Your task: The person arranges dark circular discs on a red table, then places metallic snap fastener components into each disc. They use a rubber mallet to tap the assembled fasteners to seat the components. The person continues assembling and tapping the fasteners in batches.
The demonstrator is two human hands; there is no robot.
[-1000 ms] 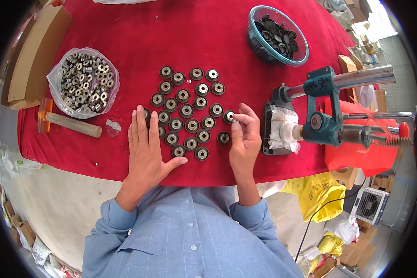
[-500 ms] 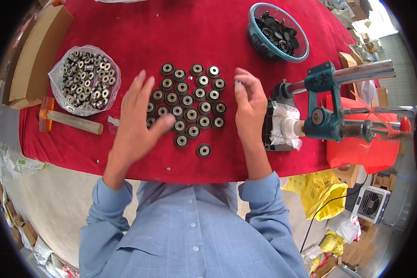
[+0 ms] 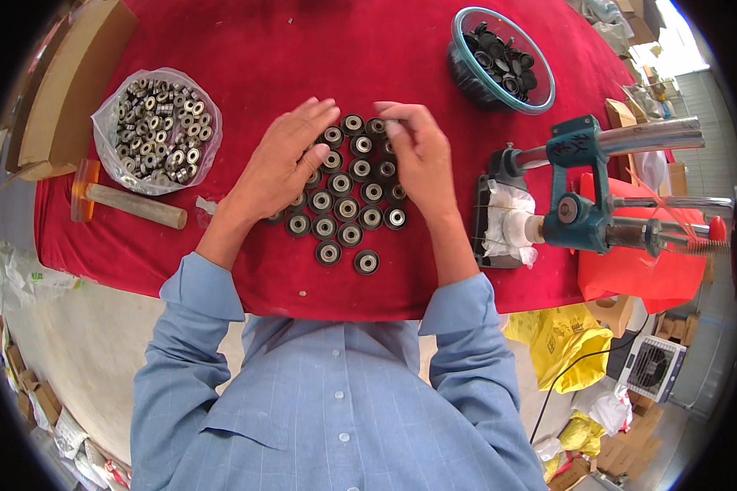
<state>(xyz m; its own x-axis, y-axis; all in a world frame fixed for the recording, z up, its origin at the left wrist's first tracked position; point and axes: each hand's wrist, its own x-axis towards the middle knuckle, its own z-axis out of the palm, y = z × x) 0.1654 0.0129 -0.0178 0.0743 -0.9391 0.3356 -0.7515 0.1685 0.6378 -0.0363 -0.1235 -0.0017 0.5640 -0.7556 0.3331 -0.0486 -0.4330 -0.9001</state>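
Several ball bearings set in black rings [image 3: 346, 209] lie face up in a loose cluster on the red cloth, with one lone bearing [image 3: 367, 262] nearest me. My left hand [image 3: 282, 159] lies over the cluster's left side, open, fingers stretched and thumb apart, hiding some pieces. At the upper right of the cluster, my right hand [image 3: 422, 159] curves inward, open, its thumb beside a ringed bearing [image 3: 376, 126]. I see nothing held in either hand. The undersides of the fingers are hidden.
A plastic-lined container of loose bearings [image 3: 160, 131], a mallet [image 3: 135, 204] and a cardboard box [image 3: 78, 90] are at left. A bowl of black rings [image 3: 458, 61] stands far right. A green hand press [image 3: 577, 184], its base wrapped in white plastic, sits at right.
Both hands have moved inward and away from me, over the sides of the cluster. The left hand has swung right across several bearings; the right now reaches the upper right pieces.
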